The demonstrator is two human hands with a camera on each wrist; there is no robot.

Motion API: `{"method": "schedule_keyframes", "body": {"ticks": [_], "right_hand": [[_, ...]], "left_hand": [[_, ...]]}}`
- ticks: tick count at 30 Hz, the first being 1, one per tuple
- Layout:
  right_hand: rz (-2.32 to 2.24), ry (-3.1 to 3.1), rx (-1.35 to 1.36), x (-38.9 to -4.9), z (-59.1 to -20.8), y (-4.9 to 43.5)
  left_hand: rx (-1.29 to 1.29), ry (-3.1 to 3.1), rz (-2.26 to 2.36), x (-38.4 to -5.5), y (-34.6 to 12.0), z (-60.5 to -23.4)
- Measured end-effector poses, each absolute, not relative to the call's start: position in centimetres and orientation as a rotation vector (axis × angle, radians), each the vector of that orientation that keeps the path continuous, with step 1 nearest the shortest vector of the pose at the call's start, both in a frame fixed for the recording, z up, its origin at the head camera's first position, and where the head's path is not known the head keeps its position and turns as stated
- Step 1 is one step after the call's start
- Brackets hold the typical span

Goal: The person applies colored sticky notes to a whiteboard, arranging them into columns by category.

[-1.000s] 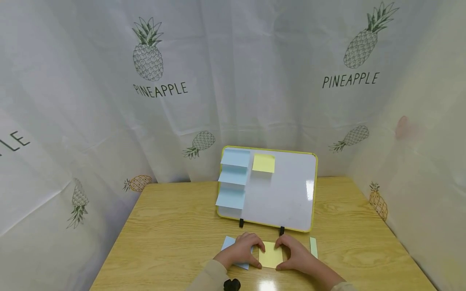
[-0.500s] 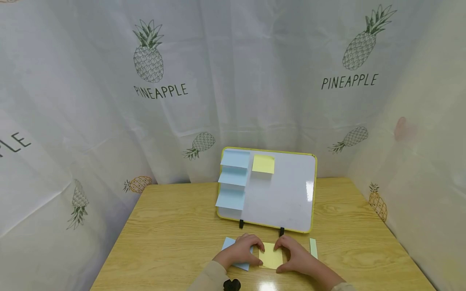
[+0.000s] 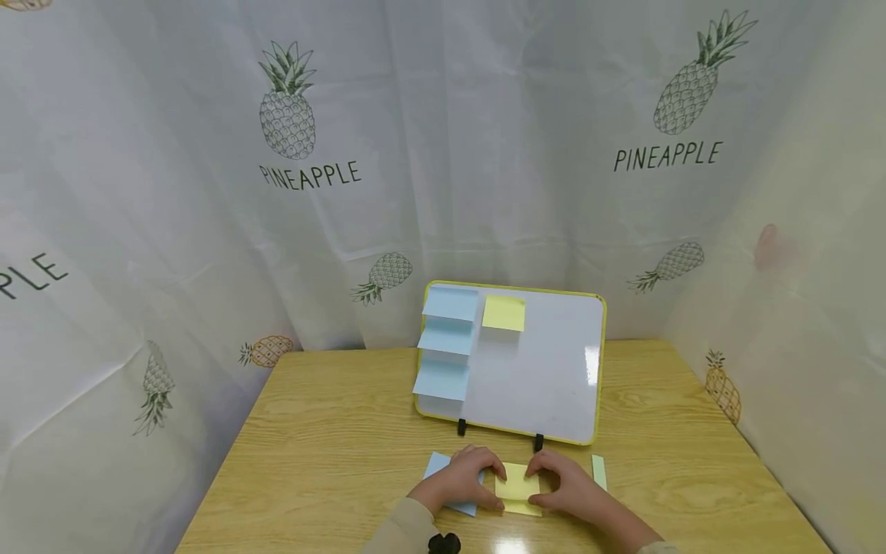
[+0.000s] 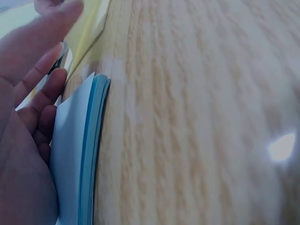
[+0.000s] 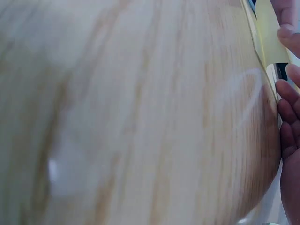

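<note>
Both hands work at a pad of yellow sticky notes (image 3: 522,508) near the table's front. The top yellow sticky note (image 3: 517,483) has its near edge lifted, with a strip of the pad showing below it. My left hand (image 3: 464,477) holds its left side between thumb and fingers, the wrist over a blue sticky note pad (image 3: 438,464). My right hand (image 3: 569,486) holds the right side the same way. In the left wrist view the blue pad (image 4: 75,150) lies right under the left hand (image 4: 23,122), and the yellow paper (image 4: 89,35) rises at the fingertips.
A whiteboard (image 3: 533,377) with a yellow rim stands behind the hands on black feet. Three blue sticky notes (image 3: 446,337) run down its left side, and a yellow sticky note (image 3: 504,313) is at its top. A light green pad (image 3: 599,472) lies right of the right hand.
The near edge of the top yellow sticky note has come up from the pad, between both hands. The hands have barely shifted; the head view has moved slightly.
</note>
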State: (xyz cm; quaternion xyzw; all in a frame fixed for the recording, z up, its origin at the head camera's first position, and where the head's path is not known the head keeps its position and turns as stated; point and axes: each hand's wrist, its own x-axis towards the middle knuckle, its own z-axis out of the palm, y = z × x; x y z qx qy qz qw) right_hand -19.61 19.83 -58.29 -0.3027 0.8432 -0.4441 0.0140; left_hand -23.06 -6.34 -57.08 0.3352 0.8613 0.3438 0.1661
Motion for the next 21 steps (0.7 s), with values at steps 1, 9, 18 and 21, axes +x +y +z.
{"method": "schedule_keyframes", "body": {"ticks": [1, 9, 18, 21], "right_hand": [[-1.383, 2.618, -0.920, -19.57, -58.19, 19.83], [-1.517, 2.449, -0.846, -19.09, -57.37, 19.48], [-1.568, 2.425, -0.811, -19.04, -57.35, 19.01], [-1.562, 2.429, -0.790, -19.24, -57.36, 18.87]], "left_hand": [[0.950, 2.451, 0.985, -23.03, -6.35, -57.02], [0.961, 2.454, 1.029, -23.06, -6.41, -56.89], [0.957, 2.498, 1.013, -23.11, -6.33, -57.33], [0.962, 2.528, 0.978, -23.06, -6.36, -57.50]]}}
